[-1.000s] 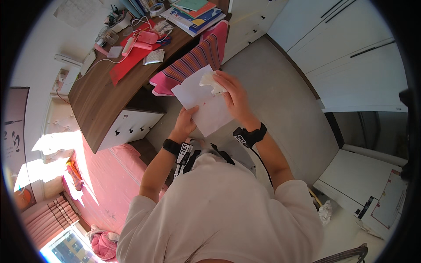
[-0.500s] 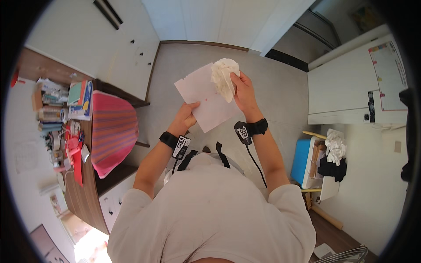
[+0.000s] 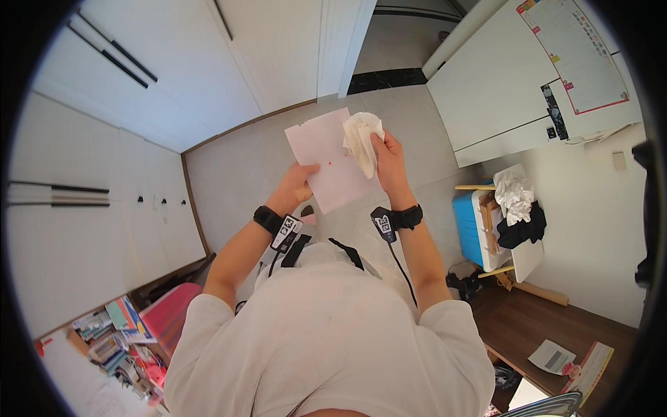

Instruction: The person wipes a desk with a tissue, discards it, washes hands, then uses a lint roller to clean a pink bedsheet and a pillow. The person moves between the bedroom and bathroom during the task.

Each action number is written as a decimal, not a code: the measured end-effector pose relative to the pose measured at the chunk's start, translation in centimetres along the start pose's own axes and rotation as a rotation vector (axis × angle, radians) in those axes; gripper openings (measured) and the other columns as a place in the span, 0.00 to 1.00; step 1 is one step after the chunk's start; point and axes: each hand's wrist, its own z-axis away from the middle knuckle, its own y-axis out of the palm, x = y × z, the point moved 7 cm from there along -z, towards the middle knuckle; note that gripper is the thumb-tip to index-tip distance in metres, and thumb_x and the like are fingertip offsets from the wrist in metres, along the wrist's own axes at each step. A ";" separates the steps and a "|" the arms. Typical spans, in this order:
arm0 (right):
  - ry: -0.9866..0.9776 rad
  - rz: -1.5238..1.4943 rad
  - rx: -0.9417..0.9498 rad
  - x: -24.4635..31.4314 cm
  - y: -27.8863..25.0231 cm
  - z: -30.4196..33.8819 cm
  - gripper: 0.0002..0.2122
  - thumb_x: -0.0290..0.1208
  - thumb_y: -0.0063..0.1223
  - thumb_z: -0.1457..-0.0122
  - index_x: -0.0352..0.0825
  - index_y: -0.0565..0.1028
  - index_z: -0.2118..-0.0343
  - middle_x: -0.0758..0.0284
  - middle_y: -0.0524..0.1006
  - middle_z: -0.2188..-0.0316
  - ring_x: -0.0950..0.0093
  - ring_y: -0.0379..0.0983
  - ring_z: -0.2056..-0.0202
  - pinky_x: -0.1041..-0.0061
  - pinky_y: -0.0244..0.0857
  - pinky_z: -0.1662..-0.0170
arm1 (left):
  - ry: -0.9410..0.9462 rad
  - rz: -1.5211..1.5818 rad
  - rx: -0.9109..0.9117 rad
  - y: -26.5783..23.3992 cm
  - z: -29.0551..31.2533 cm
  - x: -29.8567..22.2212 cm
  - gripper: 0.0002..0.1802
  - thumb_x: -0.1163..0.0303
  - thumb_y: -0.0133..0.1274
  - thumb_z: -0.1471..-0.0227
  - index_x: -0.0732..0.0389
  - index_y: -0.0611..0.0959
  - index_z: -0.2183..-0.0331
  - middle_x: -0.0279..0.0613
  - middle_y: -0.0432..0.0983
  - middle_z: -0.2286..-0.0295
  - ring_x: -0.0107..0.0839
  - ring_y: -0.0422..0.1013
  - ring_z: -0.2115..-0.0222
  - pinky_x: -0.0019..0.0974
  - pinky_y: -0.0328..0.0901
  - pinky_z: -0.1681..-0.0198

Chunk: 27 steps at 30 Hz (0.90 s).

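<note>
A pale pink sheet of paper with a small red spot and a ragged corner is held up in front of me. My left hand pinches its left edge, thumb lying on top. In my right hand is a crumpled cream-white tissue, gripped between thumb and fingers. The tissue overlaps the paper's upper right part; whether it touches the surface I cannot tell. Both wrists carry black straps with small devices, a cable running from each.
White cabinets line the left, and a doorway with a dark threshold lies ahead. To the right, a blue-and-white box stands beside piled cloth. Behind right is a brown desk; a pink-covered chair stands lower left.
My view has turned to the right: the doorway shifts toward the middle and the cluttered desk swings to the lower left. Both hands keep hold of the paper and the tissue.
</note>
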 end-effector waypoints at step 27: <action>-0.106 0.517 -0.448 12.9 -36.4 -50.5 0.13 0.30 0.44 0.42 0.31 0.72 0.57 0.58 0.77 0.70 0.71 0.73 0.69 0.75 0.64 0.62 | -0.090 -0.423 0.288 31.8 -60.1 -6.2 0.20 0.82 0.45 0.48 0.70 0.67 0.52 0.51 0.68 0.55 0.43 0.67 0.53 0.43 0.62 0.47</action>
